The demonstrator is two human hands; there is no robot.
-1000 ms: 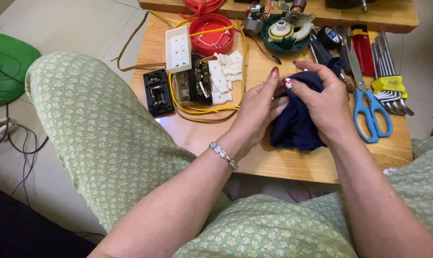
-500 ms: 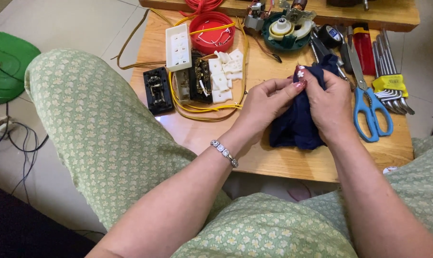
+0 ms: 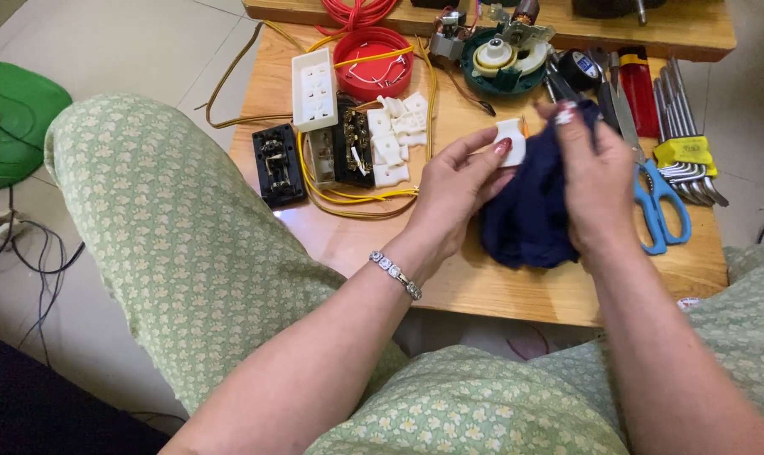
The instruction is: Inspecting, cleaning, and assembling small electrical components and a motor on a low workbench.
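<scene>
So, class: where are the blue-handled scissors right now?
In the head view, the blue-handled scissors lie on the wooden table at its right side, just right of the right hand, beside the hex keys.

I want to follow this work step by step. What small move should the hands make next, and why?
Probably rub the dark blue cloth over the small white plastic part. The left hand pinches that part at its fingertips, and the right hand holds the cloth bunched right against it, so a wiping stroke seems the nearest move.
</scene>
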